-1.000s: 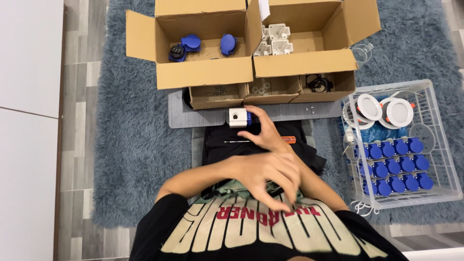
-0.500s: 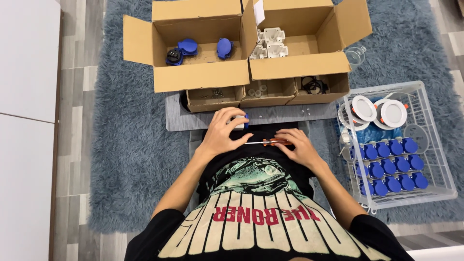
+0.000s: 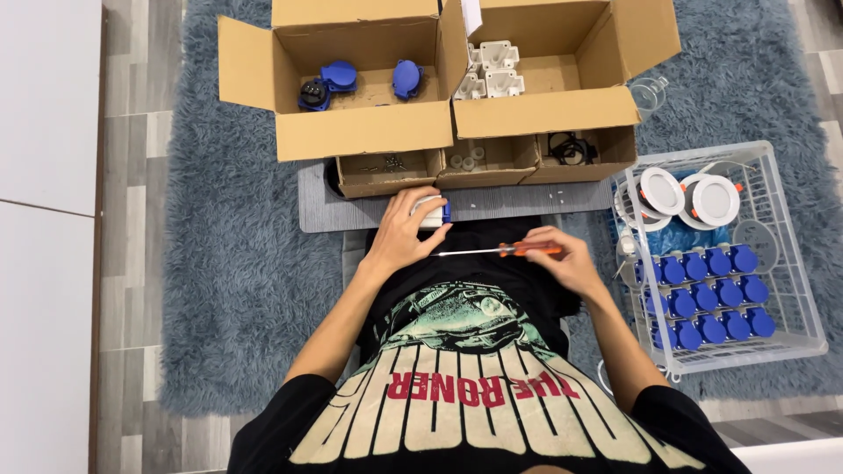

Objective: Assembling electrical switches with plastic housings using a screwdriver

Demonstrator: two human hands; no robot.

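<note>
Your left hand (image 3: 402,235) is curled over a small white and blue plastic socket part (image 3: 432,212), fingers wrapped around its top and near side, so you hold it at the near edge of the flat grey mat (image 3: 518,200) in front of your lap. Your right hand (image 3: 560,260) is closed around the orange handle of a slim metal-shafted screwdriver (image 3: 499,251); the shaft lies nearly level and points left, its tip just beside the fingers of your left hand, below the part. Whether the tip touches the part cannot be told.

Beyond the mat stand two open brown cardboard boxes. The left box (image 3: 364,132) holds a few round blue plastic covers (image 3: 407,77), and the right box (image 3: 544,110) holds white plastic housings (image 3: 492,72). Under them, three low cardboard trays (image 3: 479,167) sit side by side, with small screws in the left one, pale rings in the middle one and black rings in the right one.

To your right, a white wire basket (image 3: 795,290) rests on the shaggy blue-grey rug (image 3: 237,263). It carries rows of finished blue sockets (image 3: 707,294) nearer you and two round white fittings (image 3: 689,195) at its far end.
</note>
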